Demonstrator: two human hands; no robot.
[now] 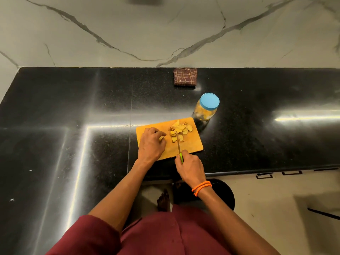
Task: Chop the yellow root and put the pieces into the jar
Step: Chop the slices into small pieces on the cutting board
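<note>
A wooden cutting board (191,144) lies on the black counter. Several yellow root slices (181,129) are heaped on its far half. My left hand (151,142) rests on the board's left part, fingers curled over a small piece of yellow root (161,138) that is mostly hidden. My right hand (190,167) grips the green handle of a knife (178,143), whose blade points away from me and reaches the slices. A clear jar (206,109) with a blue lid on it stands just beyond the board's far right corner, with yellow pieces inside.
A folded brown checked cloth (185,76) lies at the back of the black counter (73,116), against the marble wall. The counter's front edge runs just below my right hand. A dark round stool (224,196) stands on the floor beneath it.
</note>
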